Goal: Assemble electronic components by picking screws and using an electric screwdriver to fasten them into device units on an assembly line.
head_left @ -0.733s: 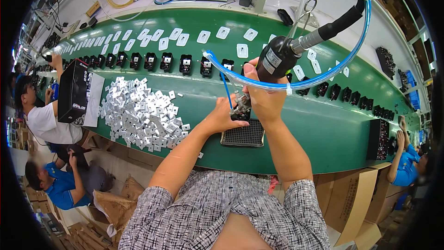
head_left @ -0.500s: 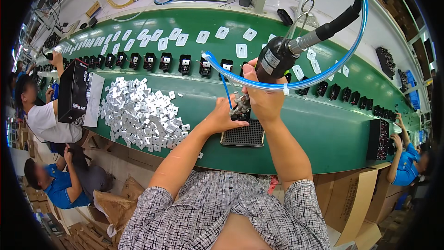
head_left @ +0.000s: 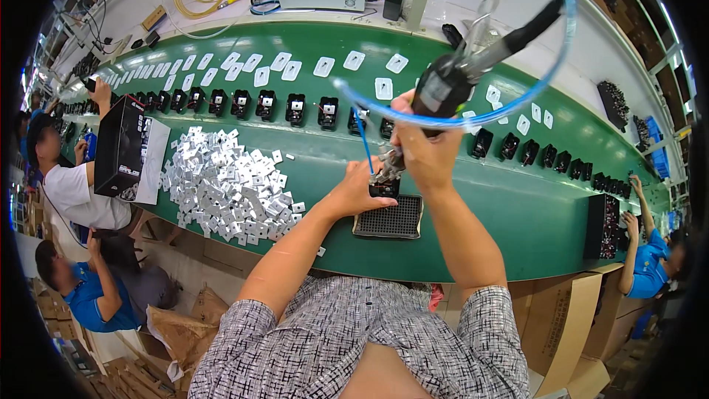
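Observation:
My right hand point(head_left: 427, 154) is wrapped round a black power screwdriver point(head_left: 442, 87), blurred by motion, with a clear blue air hose point(head_left: 509, 114) looping about it. Its metal nose point(head_left: 390, 166) points down into a small black housing point(head_left: 384, 190). The fingers of my left hand point(head_left: 353, 193) grip that housing from the left, thumb along its near side. Just in front of it lies a black gridded mat point(head_left: 387, 222). The tool's bit and the inside of the housing are mostly hidden by my fingers and the nose.
A heap of silver metal plates point(head_left: 225, 185) covers the bench to my left. Across the green bench point(head_left: 458, 229) runs a row of black housings point(head_left: 295, 109), with white trays point(head_left: 323, 66) behind. A black carton point(head_left: 122, 146) stands far left. Co-workers sit at both ends.
The screwdriver's upper body has shifted slightly left and blurred, and the hose has swung with it. My right hand has moved a little. My left hand still holds the housing.

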Available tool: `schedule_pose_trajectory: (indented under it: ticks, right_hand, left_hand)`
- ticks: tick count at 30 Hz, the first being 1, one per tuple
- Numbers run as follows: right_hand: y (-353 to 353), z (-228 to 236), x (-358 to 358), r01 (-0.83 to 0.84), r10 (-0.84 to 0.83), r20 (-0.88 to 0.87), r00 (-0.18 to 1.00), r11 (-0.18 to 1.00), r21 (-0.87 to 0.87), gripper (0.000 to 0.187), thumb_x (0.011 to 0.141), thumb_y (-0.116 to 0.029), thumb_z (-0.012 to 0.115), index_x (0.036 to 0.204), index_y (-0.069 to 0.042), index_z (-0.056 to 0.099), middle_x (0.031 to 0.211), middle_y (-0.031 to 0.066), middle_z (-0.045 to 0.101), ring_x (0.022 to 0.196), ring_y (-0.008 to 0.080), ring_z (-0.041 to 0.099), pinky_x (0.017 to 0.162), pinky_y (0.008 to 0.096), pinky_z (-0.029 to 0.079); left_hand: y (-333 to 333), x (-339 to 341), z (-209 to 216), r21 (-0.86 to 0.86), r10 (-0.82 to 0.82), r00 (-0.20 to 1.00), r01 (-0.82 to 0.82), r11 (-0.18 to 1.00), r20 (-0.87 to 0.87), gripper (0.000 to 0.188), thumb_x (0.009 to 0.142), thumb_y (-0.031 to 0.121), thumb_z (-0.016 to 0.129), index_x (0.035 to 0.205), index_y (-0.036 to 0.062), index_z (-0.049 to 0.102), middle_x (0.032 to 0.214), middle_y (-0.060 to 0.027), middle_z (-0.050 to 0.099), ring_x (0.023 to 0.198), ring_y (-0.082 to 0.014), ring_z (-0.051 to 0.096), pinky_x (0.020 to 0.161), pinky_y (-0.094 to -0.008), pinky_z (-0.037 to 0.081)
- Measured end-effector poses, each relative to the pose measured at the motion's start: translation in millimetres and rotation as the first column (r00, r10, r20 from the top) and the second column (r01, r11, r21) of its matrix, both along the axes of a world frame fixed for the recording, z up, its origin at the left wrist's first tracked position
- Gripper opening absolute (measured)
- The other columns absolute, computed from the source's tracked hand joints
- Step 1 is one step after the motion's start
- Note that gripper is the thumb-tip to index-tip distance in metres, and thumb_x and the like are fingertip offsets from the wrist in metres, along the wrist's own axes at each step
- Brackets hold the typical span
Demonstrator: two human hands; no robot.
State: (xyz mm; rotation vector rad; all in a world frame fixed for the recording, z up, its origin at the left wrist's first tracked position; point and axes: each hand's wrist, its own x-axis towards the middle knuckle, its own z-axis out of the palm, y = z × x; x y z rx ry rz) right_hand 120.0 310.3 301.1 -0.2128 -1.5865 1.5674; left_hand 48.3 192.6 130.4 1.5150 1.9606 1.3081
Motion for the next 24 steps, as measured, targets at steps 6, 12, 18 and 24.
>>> schedule_pose_trajectory:
  ticks: [6, 12, 18, 24]
  right_hand:
    - [-2, 42, 20, -0.05, 0.05, -0.032, 0.998, 0.999, -0.015, 0.023, 0.091, -0.005, 0.072, 0.112, 0.0, 0.064, 0.084, 0.0068, 0.068, 0.055, 0.0107, 0.057, 0.051, 0.022, 0.047]
    - [-2, -6, 23, 0.026, -0.028, 0.035, 0.999, 0.998, 0.058, 0.022, 0.092, -0.006, 0.072, 0.112, 0.0, 0.064, 0.084, 0.0064, 0.067, 0.055, 0.0111, 0.058, 0.051, 0.0219, 0.047]
    - [-2, -17, 21, 0.014, -0.014, 0.016, 1.0, 0.999, 0.034, 0.022, 0.092, -0.006, 0.071, 0.111, 0.0, 0.063, 0.083, 0.0058, 0.066, 0.055, 0.011, 0.057, 0.051, 0.0219, 0.047]
    - [-4, -23, 20, 0.02, -0.02, 0.032, 0.999, 1.0, 0.018, 0.021, 0.092, -0.006, 0.071, 0.111, 0.0, 0.063, 0.083, 0.0058, 0.066, 0.055, 0.0112, 0.057, 0.051, 0.0222, 0.047]
  left_hand:
    - [-1, -1, -2, -0.004, -0.032, 0.999, 0.032, 0.999, -0.033, 0.077, 0.074, 0.034, 0.089, 0.138, 0.013, 0.053, 0.128, -0.0045, 0.056, 0.111, -0.0231, 0.056, 0.103, -0.0407, 0.031]
    - [1, 4, -2, 0.081, -0.01, 0.998, 0.015, 0.997, -0.058, 0.075, 0.073, 0.034, 0.089, 0.135, 0.0127, 0.052, 0.128, -0.0044, 0.056, 0.112, -0.0239, 0.057, 0.103, -0.041, 0.031]
    - [0, 1, -3, 0.072, -0.014, 0.996, 0.02, 0.997, -0.083, 0.075, 0.074, 0.034, 0.089, 0.135, 0.0126, 0.051, 0.128, -0.0047, 0.056, 0.112, -0.0249, 0.057, 0.103, -0.0413, 0.031]
    - [-2, 2, -6, 0.072, 0.018, 0.998, -0.014, 0.997, -0.058, 0.075, 0.073, 0.035, 0.089, 0.134, 0.0123, 0.052, 0.128, -0.0052, 0.056, 0.113, -0.0251, 0.056, 0.103, -0.0417, 0.031]
